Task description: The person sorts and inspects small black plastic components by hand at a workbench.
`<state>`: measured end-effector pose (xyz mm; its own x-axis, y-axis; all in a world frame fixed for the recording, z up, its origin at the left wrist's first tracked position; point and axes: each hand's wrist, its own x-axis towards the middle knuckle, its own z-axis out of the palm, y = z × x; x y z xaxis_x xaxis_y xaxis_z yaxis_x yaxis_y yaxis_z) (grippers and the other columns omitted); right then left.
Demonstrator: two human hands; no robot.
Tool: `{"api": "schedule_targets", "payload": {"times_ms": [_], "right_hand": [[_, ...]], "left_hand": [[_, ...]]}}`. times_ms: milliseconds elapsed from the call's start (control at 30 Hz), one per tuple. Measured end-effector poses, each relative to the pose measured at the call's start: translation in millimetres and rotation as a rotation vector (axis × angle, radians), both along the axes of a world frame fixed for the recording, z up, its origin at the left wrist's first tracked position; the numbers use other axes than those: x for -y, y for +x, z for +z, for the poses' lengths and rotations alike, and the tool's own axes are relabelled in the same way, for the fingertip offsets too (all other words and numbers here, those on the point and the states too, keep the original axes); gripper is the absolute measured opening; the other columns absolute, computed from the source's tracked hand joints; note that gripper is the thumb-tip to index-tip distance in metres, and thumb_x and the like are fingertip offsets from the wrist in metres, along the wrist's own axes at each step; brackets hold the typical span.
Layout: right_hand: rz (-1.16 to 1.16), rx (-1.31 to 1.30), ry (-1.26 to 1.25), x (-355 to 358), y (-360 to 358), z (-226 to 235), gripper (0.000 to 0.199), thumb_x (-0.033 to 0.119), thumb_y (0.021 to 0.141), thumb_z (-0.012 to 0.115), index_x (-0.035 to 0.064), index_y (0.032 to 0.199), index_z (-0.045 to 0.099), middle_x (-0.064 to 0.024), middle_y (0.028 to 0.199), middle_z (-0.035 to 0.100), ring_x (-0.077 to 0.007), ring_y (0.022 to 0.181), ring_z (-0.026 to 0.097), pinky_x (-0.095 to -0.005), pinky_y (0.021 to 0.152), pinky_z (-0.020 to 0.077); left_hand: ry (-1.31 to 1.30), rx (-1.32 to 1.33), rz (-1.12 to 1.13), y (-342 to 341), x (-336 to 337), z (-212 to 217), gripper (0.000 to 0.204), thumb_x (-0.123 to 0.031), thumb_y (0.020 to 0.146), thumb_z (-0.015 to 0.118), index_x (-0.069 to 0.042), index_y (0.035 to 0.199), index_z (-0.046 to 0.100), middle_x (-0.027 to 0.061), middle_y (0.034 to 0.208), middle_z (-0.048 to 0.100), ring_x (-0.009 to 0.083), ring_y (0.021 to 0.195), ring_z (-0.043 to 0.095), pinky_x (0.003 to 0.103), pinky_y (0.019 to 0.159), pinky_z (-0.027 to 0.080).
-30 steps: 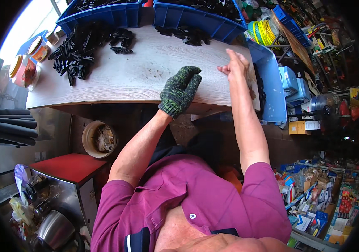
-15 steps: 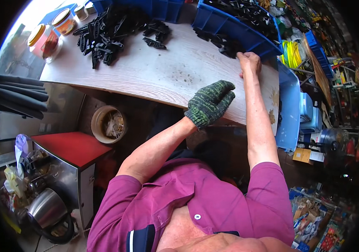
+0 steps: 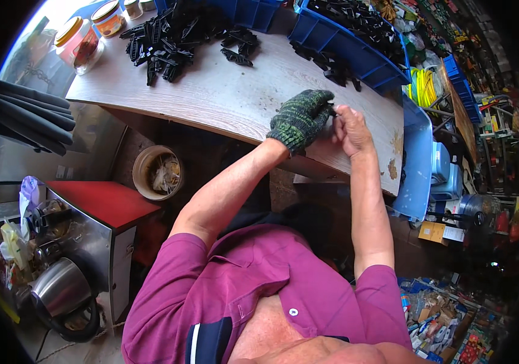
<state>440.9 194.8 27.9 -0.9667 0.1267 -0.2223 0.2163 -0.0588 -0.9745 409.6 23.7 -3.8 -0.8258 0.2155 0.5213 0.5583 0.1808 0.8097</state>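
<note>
Over the front part of the table, my left hand point(image 3: 302, 119), in a dark green knitted glove, has its fingers bent and pressed together. My bare right hand point(image 3: 352, 130) meets it from the right, thumb and fingers pinched close to the gloved fingertips. A small dark bit shows where the hands meet, too hidden to name. Beyond my right hand, a few black plastic parts point(image 3: 329, 64) lie along a blue bin. A larger heap of black plastic parts point(image 3: 161, 43) covers the far left of the table, with a small cluster point(image 3: 239, 45) beside it.
The pale wood-grain table point(image 3: 229, 82) holds a blue bin point(image 3: 347, 45) full of black parts and several lidded jars point(image 3: 80, 45). Right of it stands a light blue tub point(image 3: 416, 158). A bucket point(image 3: 158, 173), a red-topped cabinet point(image 3: 98, 200) and a kettle point(image 3: 65, 291) are at left.
My right hand has drawn back from the black parts by the blue bin to my gloved left hand. The left fingers have bent inward, and that hand has risen slightly in view.
</note>
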Motion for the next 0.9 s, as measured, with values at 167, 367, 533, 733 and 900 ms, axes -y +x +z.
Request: {"api": "schedule_targets", "payload": {"times_ms": [167,367,533,733,900], "right_hand": [[0.016,-0.031,-0.042,18,12,0,0.03,0.032,0.093,0.066,0.0053,0.082,0.063,0.001,0.046,0.043,-0.0103,0.036,0.038,-0.0279,0.039,0.0407],[-0.071,-0.101,0.072,36,14,-6,0.026,0.029,0.093,0.07,0.0034,0.096,0.067,0.0042,0.046,0.043,-0.007,0.036,0.035,-0.0254,0.04,0.0384],[-0.041,-0.146,0.04,49,20,-6,0.029,0.032,0.094,0.068,0.0034,0.092,0.066,0.0036,0.047,0.043,-0.0068,0.036,0.035,-0.0244,0.038,0.0365],[-0.143,-0.157,-0.064,59,23,-6,0.03,0.034,0.097,0.061,0.0065,0.087,0.055,0.0014,0.044,0.038,-0.0098,0.036,0.04,-0.034,0.04,0.0538],[-0.198,-0.193,-0.069,60,23,-11,0.035,0.037,0.1,0.055,0.007,0.084,0.053,0.001,0.045,0.037,-0.0108,0.037,0.041,-0.0359,0.04,0.0549]], "left_hand": [[0.037,0.146,-0.086,5,2,1,0.027,-0.022,0.093,0.063,-0.006,0.115,0.066,0.017,0.11,0.069,0.0356,0.103,0.065,0.043,0.088,0.052],[0.167,0.412,-0.124,-2,11,8,0.028,-0.021,0.094,0.062,-0.004,0.116,0.065,0.0172,0.104,0.07,0.0298,0.096,0.068,0.038,0.084,0.053],[0.068,0.432,-0.097,-9,28,10,0.032,-0.026,0.093,0.062,-0.005,0.117,0.066,0.0163,0.101,0.071,0.0291,0.089,0.069,0.039,0.084,0.054],[-0.598,-0.128,0.45,-54,109,22,0.039,-0.03,0.088,0.064,-0.015,0.124,0.06,0.0185,0.105,0.064,0.0396,0.097,0.061,0.051,0.083,0.05],[-0.786,-0.227,0.358,-56,134,13,0.035,-0.033,0.088,0.064,-0.019,0.121,0.062,0.0149,0.109,0.064,0.0378,0.099,0.06,0.052,0.08,0.05]]}}
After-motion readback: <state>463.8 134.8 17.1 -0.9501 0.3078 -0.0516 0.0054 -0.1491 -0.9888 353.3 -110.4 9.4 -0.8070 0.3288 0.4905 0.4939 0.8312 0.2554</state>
